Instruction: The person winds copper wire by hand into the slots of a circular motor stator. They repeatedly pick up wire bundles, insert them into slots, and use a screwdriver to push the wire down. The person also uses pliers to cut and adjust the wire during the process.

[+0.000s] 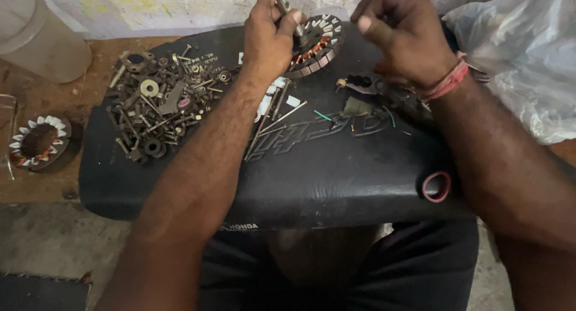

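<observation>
1. Head view: left hand (268,38) has its fingers wrapped around a small metal tool (288,11), set against the round wound stator (316,44) at the far edge of the black seat pad (312,179).
2. Right hand (403,32) hovers just right of the stator, fingers curled together, holding nothing visible.
3. A heap of bolts and washers (159,104) lies left of the left forearm; a second stator (37,142) rests on the desk (36,101).

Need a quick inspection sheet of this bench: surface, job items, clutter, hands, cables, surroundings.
Surface: black padded seat laid over a wooden bench.
Job's things: wound stator with a metal tool on it.
Clutter: pile of bolts and washers, long rods, red ring, second stator.
Grippers: left hand grips the tool; right hand curled, holding nothing visible.
Cables: short wires mid-seat.
Surroundings: plastic bag, translucent container.
</observation>
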